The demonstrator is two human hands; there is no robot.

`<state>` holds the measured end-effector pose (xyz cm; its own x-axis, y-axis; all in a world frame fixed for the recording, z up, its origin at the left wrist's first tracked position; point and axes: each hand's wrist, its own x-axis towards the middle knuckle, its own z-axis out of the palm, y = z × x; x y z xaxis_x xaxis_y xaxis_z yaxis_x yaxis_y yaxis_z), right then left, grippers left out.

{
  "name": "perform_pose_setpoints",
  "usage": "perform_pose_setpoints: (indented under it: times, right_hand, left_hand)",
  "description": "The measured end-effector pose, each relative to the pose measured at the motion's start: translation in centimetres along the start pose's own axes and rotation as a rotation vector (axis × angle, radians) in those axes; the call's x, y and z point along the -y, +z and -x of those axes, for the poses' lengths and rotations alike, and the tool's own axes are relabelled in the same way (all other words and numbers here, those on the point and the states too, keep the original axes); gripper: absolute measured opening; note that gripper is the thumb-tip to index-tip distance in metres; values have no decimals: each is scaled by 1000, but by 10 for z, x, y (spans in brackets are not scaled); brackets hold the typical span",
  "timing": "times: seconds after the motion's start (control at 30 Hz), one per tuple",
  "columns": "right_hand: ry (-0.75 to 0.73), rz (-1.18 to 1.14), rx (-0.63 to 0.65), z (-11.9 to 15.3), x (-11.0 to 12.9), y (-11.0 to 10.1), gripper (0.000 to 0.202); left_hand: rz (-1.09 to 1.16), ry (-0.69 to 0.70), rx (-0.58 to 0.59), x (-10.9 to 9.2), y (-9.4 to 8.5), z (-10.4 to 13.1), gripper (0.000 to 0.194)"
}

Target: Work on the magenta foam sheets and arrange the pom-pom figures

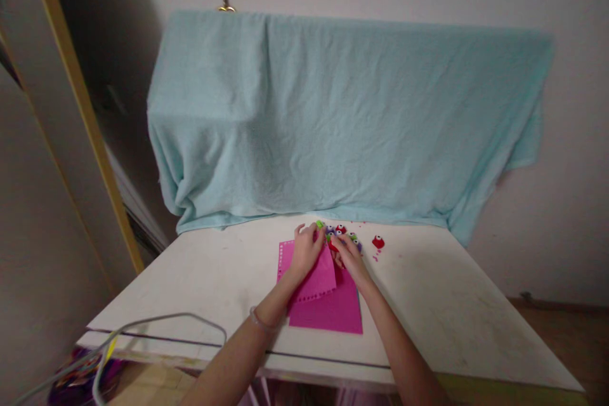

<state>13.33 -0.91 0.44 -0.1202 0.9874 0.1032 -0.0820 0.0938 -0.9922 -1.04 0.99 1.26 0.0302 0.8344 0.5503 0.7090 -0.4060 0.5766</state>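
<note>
A pink sheet (pixel 320 279) with a row of punched holes along its edges lies partly over a second, darker pink sheet (pixel 328 317). My left hand (pixel 307 247) is at the upper part of the punched sheet, its thumb and index finger pressed together beside a small green piece (pixel 320 224). Close by on the right, my right hand (pixel 347 252) has its fingers closed at the sheet's upper right edge, next to a red piece. Small red, green and purple pieces with eye-like white dots (pixel 340 229) are clustered just behind my hands.
A lone red piece (pixel 378 242) lies right of the cluster, with tiny pink scraps (pixel 375 257) near it. The white table (pixel 190 285) backs onto a hanging light-blue cloth (pixel 356 120). A grey cable (pixel 185 314) loops over the front left edge.
</note>
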Motion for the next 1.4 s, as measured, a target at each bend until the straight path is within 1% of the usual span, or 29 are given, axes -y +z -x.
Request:
perform_pose_setpoints:
  times: [0.3,0.83,1.07,1.4]
  right_hand:
    - [-19,-9,41,0,4,0,36]
    - [-34,-15,44,-1,3,0,37]
    - [-34,-20,26,0,4,2,37]
    - [6,-46,40,1,8,4,38]
  left_hand:
    - [-3,13,-17,1,1,-1,32]
    - [-2,10,-8,3,2,0,31]
    - [-15,10,4,2,0,0,32]
    - [0,2,4,1,-1,0,32]
